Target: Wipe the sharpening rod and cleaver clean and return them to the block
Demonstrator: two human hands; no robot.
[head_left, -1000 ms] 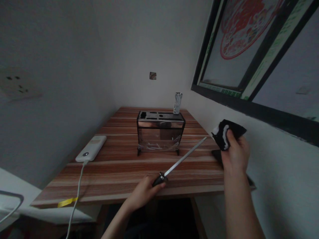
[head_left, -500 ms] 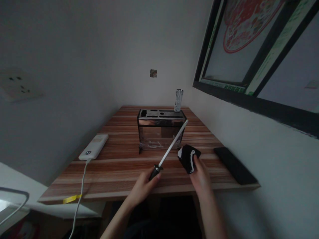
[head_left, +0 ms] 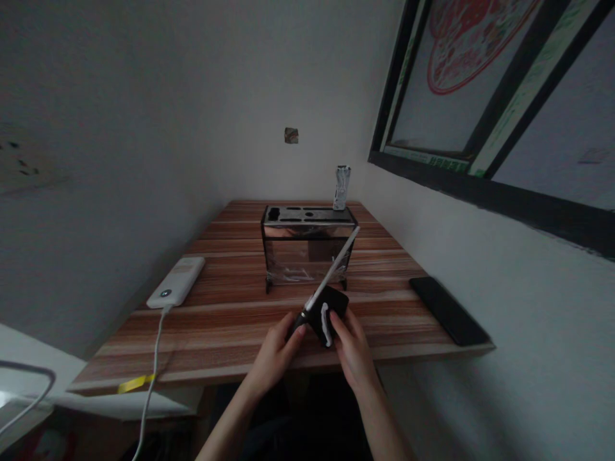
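Brought the black cloth (head_left: 336, 302) over onto the honing steel (head_left: 332, 270) by its handle; pinching cloth with fingers of right hand (head_left: 354, 351), gripping handle in left hand (head_left: 275, 353)

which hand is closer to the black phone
Right. The right hand, holding a black cloth, is left of the phone; the left hand grips the rod farther left.

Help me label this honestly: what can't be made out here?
All in the head view.
Handle of the rod: mostly covered by the left hand.
The cloth in the right hand: dim light hides whether it wraps the rod or only touches it.
The tube behind the rack: too small to read.
The cable: its end is cut off by the bottom edge.
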